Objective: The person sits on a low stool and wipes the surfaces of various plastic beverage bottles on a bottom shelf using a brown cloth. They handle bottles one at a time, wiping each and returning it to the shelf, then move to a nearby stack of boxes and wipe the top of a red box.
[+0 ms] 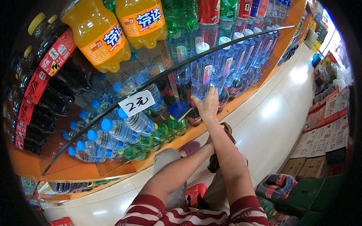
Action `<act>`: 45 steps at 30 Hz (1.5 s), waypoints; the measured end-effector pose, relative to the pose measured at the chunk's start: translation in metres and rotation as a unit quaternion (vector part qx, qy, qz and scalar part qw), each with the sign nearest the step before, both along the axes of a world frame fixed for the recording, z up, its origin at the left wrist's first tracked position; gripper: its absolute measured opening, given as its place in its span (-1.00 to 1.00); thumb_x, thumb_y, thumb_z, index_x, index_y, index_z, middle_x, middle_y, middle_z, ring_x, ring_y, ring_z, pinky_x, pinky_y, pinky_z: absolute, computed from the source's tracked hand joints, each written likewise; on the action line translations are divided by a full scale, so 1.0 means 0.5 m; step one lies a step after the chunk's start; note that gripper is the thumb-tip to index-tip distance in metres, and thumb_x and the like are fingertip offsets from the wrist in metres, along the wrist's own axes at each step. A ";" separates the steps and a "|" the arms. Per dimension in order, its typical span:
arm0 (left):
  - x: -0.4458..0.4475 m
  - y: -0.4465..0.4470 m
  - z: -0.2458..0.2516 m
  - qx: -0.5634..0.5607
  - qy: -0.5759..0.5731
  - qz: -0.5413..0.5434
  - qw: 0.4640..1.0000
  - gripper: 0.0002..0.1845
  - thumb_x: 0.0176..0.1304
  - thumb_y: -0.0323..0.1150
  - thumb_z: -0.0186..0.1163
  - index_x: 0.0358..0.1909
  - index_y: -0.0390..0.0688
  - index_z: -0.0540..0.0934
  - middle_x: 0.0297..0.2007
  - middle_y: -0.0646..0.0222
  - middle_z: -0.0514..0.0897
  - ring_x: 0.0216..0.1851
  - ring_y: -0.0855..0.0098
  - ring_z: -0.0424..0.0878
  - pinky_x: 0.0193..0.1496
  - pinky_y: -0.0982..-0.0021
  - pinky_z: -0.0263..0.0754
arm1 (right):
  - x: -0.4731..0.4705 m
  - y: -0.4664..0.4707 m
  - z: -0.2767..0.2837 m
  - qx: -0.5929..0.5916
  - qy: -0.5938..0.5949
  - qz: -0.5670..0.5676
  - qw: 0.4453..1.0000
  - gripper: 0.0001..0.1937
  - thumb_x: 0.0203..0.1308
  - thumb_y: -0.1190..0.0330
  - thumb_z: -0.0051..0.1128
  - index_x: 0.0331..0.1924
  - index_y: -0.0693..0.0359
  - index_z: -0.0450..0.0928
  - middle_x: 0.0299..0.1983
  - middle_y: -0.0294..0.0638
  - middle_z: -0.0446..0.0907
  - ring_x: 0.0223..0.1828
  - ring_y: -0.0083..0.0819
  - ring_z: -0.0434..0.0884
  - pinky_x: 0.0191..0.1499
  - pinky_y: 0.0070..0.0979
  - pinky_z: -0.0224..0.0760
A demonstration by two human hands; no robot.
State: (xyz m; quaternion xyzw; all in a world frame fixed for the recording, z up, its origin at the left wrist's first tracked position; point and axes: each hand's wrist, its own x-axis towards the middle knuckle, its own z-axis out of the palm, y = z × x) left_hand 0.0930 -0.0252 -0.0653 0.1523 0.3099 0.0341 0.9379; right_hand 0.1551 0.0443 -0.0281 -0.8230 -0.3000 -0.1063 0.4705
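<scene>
My right hand (208,105) grips the lower part of a clear plastic water bottle (201,75) with a white cap, at the front of a row of like bottles on a shelf under a glass pane. My left hand (211,140) is lower down, mostly hidden behind my right forearm, with a bunched dark brown cloth (228,132) in it. Left of my right hand, a dark blue box (179,110) lies by the clear upright divider. Blue-capped water bottles (113,130) stand further left, with green bottles beside them.
A glass shelf edge (169,70) bearing a handwritten price card (136,103) curves across the view. Above stand orange soda bottles (141,25), cola bottles (62,73) and cans (208,11). A red plastic stool (195,192) is between my legs. Cartons (325,135) and wrapped bottle packs (275,188) line the right.
</scene>
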 end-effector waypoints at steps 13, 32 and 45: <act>0.053 -0.037 -0.028 0.318 0.060 -0.005 0.946 -0.59 0.07 -0.08 0.06 -0.24 -0.26 0.48 -0.23 0.26 0.50 -0.26 0.37 0.49 -0.19 0.35 0.38 | 0.061 -0.281 0.052 0.154 -0.067 0.017 0.986 -0.53 -0.10 0.38 0.30 -0.10 0.40 0.35 -0.26 -0.07 0.51 -0.23 -0.33 0.51 -0.16 -0.46 0.37; 0.066 -0.139 -0.022 0.078 0.119 -0.172 0.975 -0.80 -0.04 -0.42 0.04 -0.35 -0.31 0.50 -0.44 0.21 0.58 -0.42 0.29 0.58 -0.34 0.29 0.52 | -0.091 -0.847 -0.003 -0.370 0.165 -0.163 0.900 -0.70 -0.29 0.19 0.09 -0.46 0.23 0.55 -0.39 -0.13 0.51 -0.27 -0.17 0.47 -0.23 -0.29 0.40; 0.234 -0.178 -0.136 -0.009 0.113 -0.387 0.915 -0.58 -0.10 -0.30 0.05 -0.15 -0.29 0.47 -0.23 0.18 0.59 -0.26 0.17 0.57 -0.12 0.18 0.48 | -0.079 -0.871 0.027 -0.264 0.306 -0.118 0.907 -0.79 -0.08 0.20 0.09 -0.31 -0.02 0.61 -0.23 -0.26 0.57 -0.22 -0.26 0.51 -0.15 -0.36 0.38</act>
